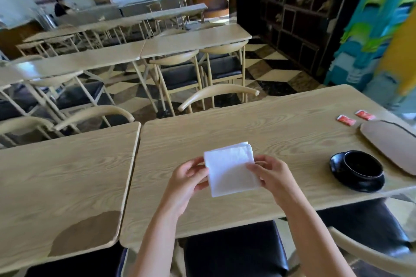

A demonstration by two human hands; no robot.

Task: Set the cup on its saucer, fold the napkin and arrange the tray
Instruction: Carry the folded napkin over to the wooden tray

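Note:
A white napkin (230, 168), folded into a square, is held just above the wooden table (258, 123) at the centre. My left hand (188, 177) pinches its left edge and my right hand (271, 175) pinches its right edge. To the right, a black cup (362, 165) sits on its black saucer (358, 183) near the table's front edge. An oval wooden tray (391, 144) lies flat at the far right, partly cut off by the frame. Two red sachets (346, 120) lie on the table just behind the tray.
A second wooden table (63, 177) adjoins on the left. Dark-cushioned chairs (234, 252) stand below the front edge and beyond the far edge. Rows of tables and chairs fill the room behind, with a seated person far back left and dark shelving at right.

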